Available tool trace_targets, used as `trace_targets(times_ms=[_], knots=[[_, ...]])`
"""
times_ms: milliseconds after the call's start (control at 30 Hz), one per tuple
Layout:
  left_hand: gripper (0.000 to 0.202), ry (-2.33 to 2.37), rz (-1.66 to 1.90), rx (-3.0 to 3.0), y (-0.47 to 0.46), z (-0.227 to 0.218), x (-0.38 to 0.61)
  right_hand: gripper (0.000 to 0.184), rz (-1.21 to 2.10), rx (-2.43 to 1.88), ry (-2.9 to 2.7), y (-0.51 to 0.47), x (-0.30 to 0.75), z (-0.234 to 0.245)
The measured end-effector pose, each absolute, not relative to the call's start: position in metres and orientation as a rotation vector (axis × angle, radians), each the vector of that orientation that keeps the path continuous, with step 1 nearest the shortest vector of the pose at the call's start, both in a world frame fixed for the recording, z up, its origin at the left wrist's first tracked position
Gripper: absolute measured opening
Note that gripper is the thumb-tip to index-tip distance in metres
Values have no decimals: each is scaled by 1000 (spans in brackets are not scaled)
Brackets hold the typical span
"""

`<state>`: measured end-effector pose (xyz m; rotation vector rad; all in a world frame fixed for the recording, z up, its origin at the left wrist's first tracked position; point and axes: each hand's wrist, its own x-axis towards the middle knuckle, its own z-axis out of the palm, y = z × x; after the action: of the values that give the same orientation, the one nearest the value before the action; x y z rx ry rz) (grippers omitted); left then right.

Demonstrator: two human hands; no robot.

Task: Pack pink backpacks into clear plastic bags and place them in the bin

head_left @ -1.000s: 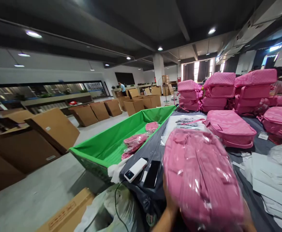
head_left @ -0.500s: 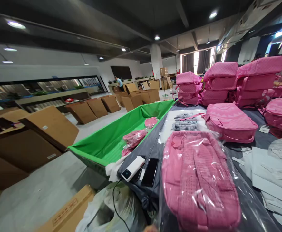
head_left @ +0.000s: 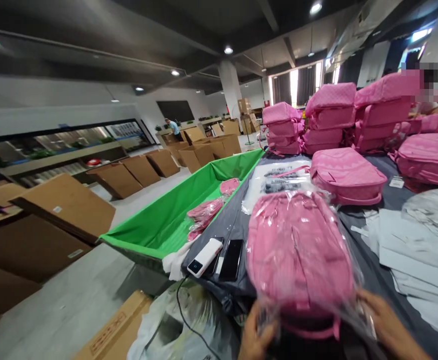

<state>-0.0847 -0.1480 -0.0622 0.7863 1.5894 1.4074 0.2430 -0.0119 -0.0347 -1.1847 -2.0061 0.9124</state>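
grip closed on both sides: left hand (head_left: 258,332) and right hand (head_left: 386,320) pinch the clear film (head_left: 348,292) at the near end of a bagged pink backpack (head_left: 299,247), over the bench (head_left: 348,220). soft, light, slippery (safer by the pink loop handle (head_left: 311,331)). both hands now in view, unlike the earlier frame.

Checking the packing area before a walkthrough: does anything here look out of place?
The power bank and phone do: they lie among the packing on the table cover, beside the green bin, with a black cable trailing over the edge past a white plastic bag.
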Motion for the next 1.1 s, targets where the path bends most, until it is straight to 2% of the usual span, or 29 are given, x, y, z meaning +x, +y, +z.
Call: trace_targets(times_ms=[67, 133, 167, 233, 300, 367, 433, 533, 633, 733, 800, 867, 900, 1000, 1100], knots=[[59, 1757, 1611, 781, -141, -52, -104, 52, 881, -1298, -1860, 12, 258, -10], [66, 1924, 1848, 580, -140, -56, -116, 51, 717, -1479, -1671, 25, 282, 0], [69, 1917, 1854, 449, -143, -63, -116, 53, 679, -1581, -1614, 24, 293, -3], [81, 1756, 1591, 333, -156, -84, -100, 59, 804, -1775, -1582, 7, 310, -19], [89, 1575, 1242, 492, -169, -101, -67, 66, 1048, -1852, -1590, -23, 312, -40], [79, 1494, 1127, 902, -170, -106, -31, 69, 1104, -1798, -1595, -52, 300, -57], [57, 1455, 1133, 1379, -154, -100, -1, 69, 917, -1721, -1652, -72, 278, -64], [50, 1563, 1048, 1748, -116, -92, 30, 63, 603, -1714, -1808, -78, 249, -66], [43, 1753, 968, 1783, -92, -96, 47, 43, 538, -1763, -1901, -69, 241, -66], [32, 1825, 910, 1741, -89, -99, 54, 35, 724, -1598, -1929, -62, 247, -69], [23, 1809, 946, 1656, -90, -97, 55, 36, 849, -1451, -1952, -60, 251, -71], [13, 1677, 1053, 1431, -88, -91, 54, 45, 934, -1402, -1945, -59, 255, -72], [16, 1585, 1097, 1296, -87, -87, 53, 49, 969, -1401, -1919, -59, 256, -72], [43, 1363, 1145, 1031, -82, -78, 46, 55, 1059, -1396, -1838, -61, 261, -73], [55, 1283, 1157, 971, -81, -69, 39, 55, 1102, -1385, -1832, -66, 264, -69]])
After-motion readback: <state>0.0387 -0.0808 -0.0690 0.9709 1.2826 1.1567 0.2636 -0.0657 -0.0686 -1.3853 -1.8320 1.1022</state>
